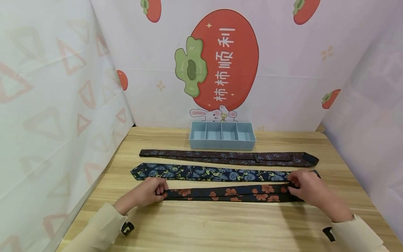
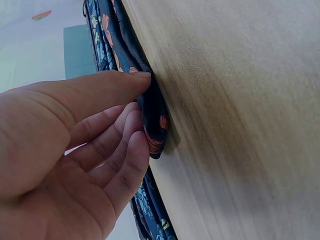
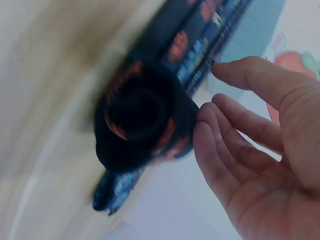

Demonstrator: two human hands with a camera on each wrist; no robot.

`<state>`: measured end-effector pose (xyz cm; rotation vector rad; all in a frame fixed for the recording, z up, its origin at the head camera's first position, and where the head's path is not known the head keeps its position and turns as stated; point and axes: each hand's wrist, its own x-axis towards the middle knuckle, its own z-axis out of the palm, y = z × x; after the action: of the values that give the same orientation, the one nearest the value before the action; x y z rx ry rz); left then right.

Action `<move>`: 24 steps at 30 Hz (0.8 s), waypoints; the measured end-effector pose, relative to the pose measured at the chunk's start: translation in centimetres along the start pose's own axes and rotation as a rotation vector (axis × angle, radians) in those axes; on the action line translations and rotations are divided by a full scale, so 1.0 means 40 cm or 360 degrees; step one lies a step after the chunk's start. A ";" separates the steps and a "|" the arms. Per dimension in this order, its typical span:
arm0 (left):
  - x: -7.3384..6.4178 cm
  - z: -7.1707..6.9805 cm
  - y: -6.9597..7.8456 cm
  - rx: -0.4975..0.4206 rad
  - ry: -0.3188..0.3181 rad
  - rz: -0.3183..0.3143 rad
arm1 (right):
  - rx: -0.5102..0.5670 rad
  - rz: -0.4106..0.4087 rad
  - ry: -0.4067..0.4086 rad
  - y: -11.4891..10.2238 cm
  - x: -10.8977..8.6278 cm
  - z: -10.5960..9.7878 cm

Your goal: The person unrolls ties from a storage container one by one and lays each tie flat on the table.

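A dark necktie with orange flowers [image 1: 231, 193] lies lengthwise across the wooden table, nearest the person. My left hand [image 1: 149, 190] pinches its left end between thumb and fingers; the left wrist view shows the thumb over the folded tip [image 2: 156, 127]. At the other end is my right hand [image 1: 308, 188]. In the right wrist view the fabric there curls into a round loop [image 3: 175, 135], with the fingertips [image 3: 205, 117] against its side and the thumb apart from it. Just beyond lies a navy necktie with blue and yellow figures [image 1: 217, 174], its right part partly hidden behind the right hand.
A maroon patterned necktie [image 1: 201, 156] lies farther back, parallel to the others. Behind it stands a light blue tray with several compartments [image 1: 221, 144], close to the printed cloth backdrop [image 1: 283, 94]. White cloth [image 1: 56, 122] hangs along both sides of the table [image 1: 201, 227].
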<state>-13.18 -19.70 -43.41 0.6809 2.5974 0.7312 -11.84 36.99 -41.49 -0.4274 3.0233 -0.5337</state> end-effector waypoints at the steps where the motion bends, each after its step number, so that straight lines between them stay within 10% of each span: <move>1: -0.001 0.000 0.000 -0.0001 0.0003 0.0001 | -0.0011 -0.0013 -0.0005 -0.003 0.001 0.007; 24: -0.042 -0.020 -0.069 0.0105 0.0114 0.0020 | -0.0046 0.0183 0.0136 0.104 -0.033 -0.015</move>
<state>-13.13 -22.97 -43.98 0.7029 2.6954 0.6886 -11.72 41.31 -42.38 -0.2362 3.1163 -0.5141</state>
